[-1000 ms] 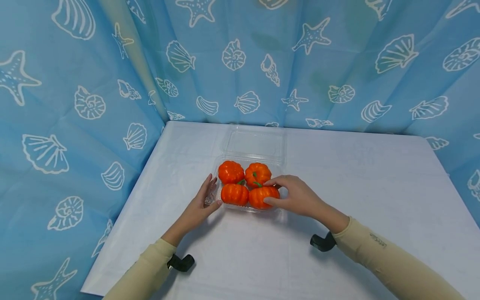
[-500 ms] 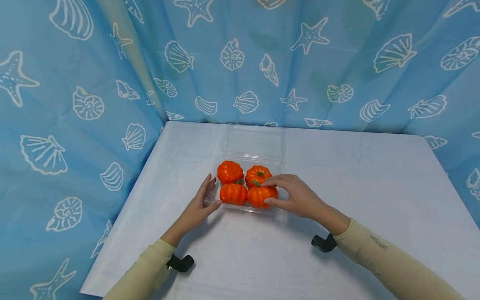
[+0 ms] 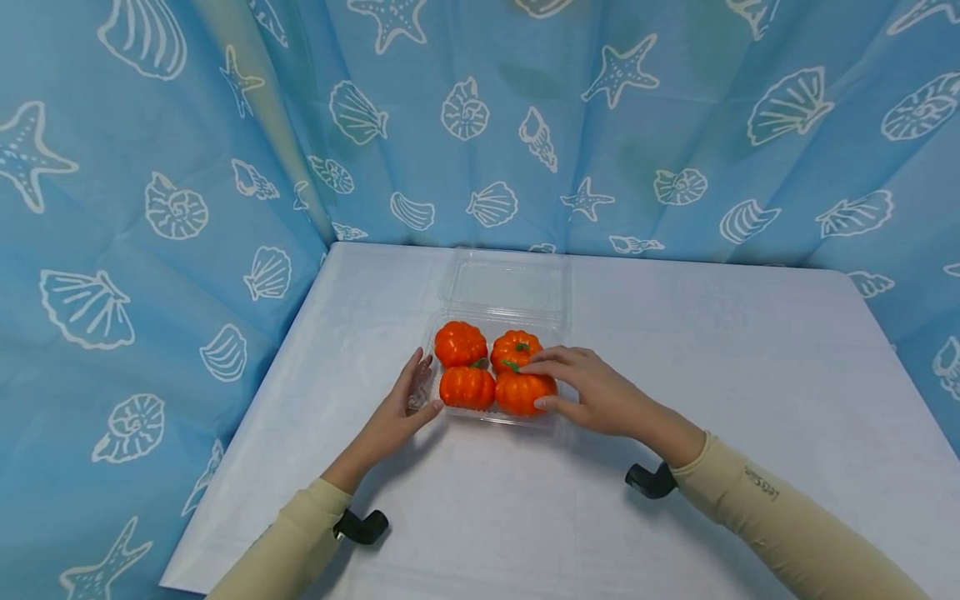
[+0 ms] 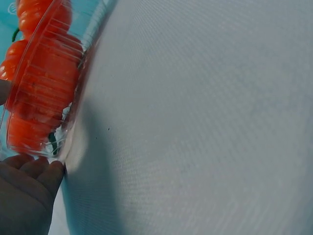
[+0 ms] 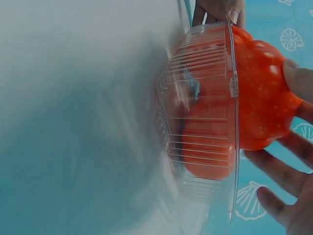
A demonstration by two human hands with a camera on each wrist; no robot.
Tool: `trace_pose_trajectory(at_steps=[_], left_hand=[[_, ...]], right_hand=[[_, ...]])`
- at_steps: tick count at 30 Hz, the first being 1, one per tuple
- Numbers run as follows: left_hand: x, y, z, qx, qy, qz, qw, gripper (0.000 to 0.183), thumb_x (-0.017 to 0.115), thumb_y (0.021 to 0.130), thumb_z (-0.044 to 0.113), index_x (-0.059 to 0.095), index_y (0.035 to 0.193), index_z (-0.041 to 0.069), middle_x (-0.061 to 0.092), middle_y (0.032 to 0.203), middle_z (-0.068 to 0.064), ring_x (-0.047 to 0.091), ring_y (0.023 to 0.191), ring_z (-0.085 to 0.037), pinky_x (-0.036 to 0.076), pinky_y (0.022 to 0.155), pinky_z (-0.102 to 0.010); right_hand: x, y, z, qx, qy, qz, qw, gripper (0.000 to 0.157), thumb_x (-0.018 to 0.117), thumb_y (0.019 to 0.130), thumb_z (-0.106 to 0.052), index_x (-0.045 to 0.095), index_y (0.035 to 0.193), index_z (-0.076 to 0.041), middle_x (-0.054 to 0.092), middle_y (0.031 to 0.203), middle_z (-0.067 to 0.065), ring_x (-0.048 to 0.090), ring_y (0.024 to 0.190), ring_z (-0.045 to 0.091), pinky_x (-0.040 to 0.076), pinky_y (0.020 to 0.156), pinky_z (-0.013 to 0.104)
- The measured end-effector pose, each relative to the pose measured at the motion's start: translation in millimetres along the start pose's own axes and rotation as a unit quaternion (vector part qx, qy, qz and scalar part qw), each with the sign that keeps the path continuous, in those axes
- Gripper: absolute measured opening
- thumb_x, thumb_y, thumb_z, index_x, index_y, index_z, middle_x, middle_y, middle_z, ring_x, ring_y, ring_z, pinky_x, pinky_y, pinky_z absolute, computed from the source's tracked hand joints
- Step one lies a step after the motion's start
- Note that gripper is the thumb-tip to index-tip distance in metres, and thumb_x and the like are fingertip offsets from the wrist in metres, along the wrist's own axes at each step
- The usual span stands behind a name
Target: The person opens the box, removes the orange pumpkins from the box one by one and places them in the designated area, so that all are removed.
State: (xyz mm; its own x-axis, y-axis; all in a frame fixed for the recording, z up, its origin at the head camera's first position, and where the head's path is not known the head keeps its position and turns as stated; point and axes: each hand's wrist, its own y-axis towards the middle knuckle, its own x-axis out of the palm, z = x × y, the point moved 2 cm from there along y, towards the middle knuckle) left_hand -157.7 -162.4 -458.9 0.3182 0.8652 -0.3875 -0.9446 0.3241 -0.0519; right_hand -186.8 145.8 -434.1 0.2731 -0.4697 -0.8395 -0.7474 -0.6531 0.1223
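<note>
Several orange toy pumpkins with green stems fill a clear plastic clamshell box [image 3: 465, 414], its lid [image 3: 510, 279] folded back flat. My left hand [image 3: 397, 417] lies along the box's left end, fingers fairly straight, thumb by the front corner. The left wrist view shows its fingers [image 4: 34, 169] at the box's end. My right hand [image 3: 600, 396] spreads over the front right pumpkin [image 3: 520, 396], its fingertips reaching the stem and its thumb by the front side. In the right wrist view that pumpkin [image 5: 264, 93] rises above the box rim, thumb [image 5: 298, 78] against it.
The box stands on a white-covered table [image 3: 712, 358]. Behind and to the left hangs a blue curtain [image 3: 480, 150] printed with shells and starfish. Black wrist mounts [image 3: 651, 481] project below both forearms.
My right hand's fingers have straightened and spread a little, its thumb easing right along the front right pumpkin. The left hand, box and pumpkins hold their places; the head view shifted slightly.
</note>
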Motion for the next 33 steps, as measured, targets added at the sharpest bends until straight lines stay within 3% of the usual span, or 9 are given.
trace_pose_trajectory(at_steps=[4, 10, 15, 21, 26, 33], left_hand=[[0.3, 0.1, 0.0, 0.002, -0.001, 0.001, 1.0, 0.085, 0.065, 0.099, 0.01, 0.009, 0.163, 0.002, 0.022, 0.165, -0.022, 0.024, 0.152, -0.038, 0.027, 0.117, -0.059], [0.7, 0.3, 0.5, 0.002, -0.002, 0.007, 1.0, 0.085, 0.065, 0.098, 0.01, 0.01, 0.163, 0.003, 0.023, 0.165, -0.021, 0.024, 0.152, -0.038, 0.021, 0.12, -0.058], [2.3, 1.2, -4.7, 0.002, 0.008, 0.01, 0.9999, 0.086, 0.064, 0.099, 0.011, 0.008, 0.163, 0.005, 0.022, 0.166, -0.02, 0.021, 0.153, -0.038, 0.026, 0.117, -0.06], [2.2, 0.8, -4.5, -0.001, 0.006, 0.01, 0.9999, 0.086, 0.064, 0.099, 0.012, 0.008, 0.164, 0.007, 0.022, 0.167, -0.019, 0.022, 0.153, -0.036, 0.028, 0.117, -0.06], [0.9, -0.2, -0.8, -0.001, 0.002, 0.006, 1.0, 0.086, 0.065, 0.099, 0.011, 0.008, 0.163, 0.004, 0.022, 0.166, -0.02, 0.023, 0.152, -0.036, 0.028, 0.117, -0.059], [0.2, -0.4, 0.5, 0.003, -0.001, 0.003, 1.0, 0.086, 0.065, 0.099, 0.01, 0.008, 0.163, 0.003, 0.022, 0.165, -0.022, 0.024, 0.152, -0.038, 0.03, 0.115, -0.06]], right_hand=[[-0.2, -0.6, -0.4, -0.011, -0.004, 0.007, 1.0, 0.047, 0.073, 0.094, -0.034, 0.063, 0.138, -0.021, 0.057, 0.142, 0.007, 0.048, 0.134, 0.034, 0.04, 0.11, 0.06], [2.8, -1.5, 3.1, 0.009, 0.029, -0.004, 1.0, 0.046, 0.073, 0.094, -0.034, 0.062, 0.138, -0.024, 0.055, 0.145, 0.007, 0.049, 0.135, 0.035, 0.042, 0.108, 0.061], [7.3, -0.4, 4.8, 0.026, 0.067, 0.013, 0.997, 0.042, 0.072, 0.095, -0.04, 0.064, 0.133, -0.026, 0.056, 0.143, 0.001, 0.05, 0.134, 0.03, 0.045, 0.106, 0.058], [8.3, 2.9, 2.0, 0.066, 0.112, 0.032, 0.991, 0.043, 0.077, 0.092, -0.034, 0.063, 0.13, -0.019, 0.061, 0.137, 0.002, 0.059, 0.121, 0.025, 0.049, 0.104, 0.052], [9.1, 3.8, 3.4, 0.108, 0.107, 0.019, 0.988, 0.049, 0.076, 0.091, -0.038, 0.062, 0.134, -0.017, 0.062, 0.138, 0.005, 0.062, 0.117, 0.026, 0.052, 0.101, 0.053], [9.0, 3.7, 4.2, 0.11, 0.113, 0.024, 0.987, 0.048, 0.078, 0.09, -0.037, 0.064, 0.132, -0.018, 0.064, 0.136, 0.005, 0.062, 0.117, 0.026, 0.051, 0.1, 0.054]])
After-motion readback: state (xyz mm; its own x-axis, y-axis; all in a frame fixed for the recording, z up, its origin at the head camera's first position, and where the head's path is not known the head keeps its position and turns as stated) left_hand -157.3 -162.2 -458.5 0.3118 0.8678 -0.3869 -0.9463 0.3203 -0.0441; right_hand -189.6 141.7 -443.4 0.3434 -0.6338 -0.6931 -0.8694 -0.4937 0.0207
